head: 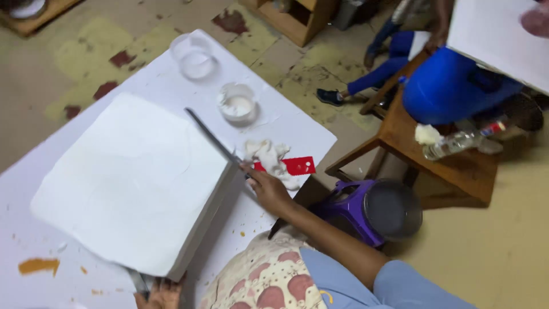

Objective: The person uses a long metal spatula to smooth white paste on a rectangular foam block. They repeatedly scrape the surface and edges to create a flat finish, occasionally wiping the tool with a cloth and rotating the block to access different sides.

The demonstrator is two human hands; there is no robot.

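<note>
Canvas (131, 180), white-coated and stretched on a deep frame, lies on the paper-covered table (297, 129) between our two hands. Our right hand (270, 189) is closed around the handle of a long flat metal blade (211, 136), which runs away from the fingers up along the canvas's far right edge, its tip resting over the white surface. Our left hand (163, 293) sits at the near corner of the canvas, fingers curled at the underside of the frame, apparently steadying it; only part of the hand shows, so we cannot tell how firmly it grips. Just beyond the right hand's knuckles lies a crumpled white rag (269, 157), touching a red plastic card (297, 166). Farther out along the blade's line stands a small tub of white paste (237, 104), and past that a clear empty cup (194, 56). Beside the right forearm, off the table, sits a purple stool (349, 209). Well apart, another person in blue (452, 86) sits at a wooden bench (452, 166) bearing a plastic bottle (457, 143).
</note>
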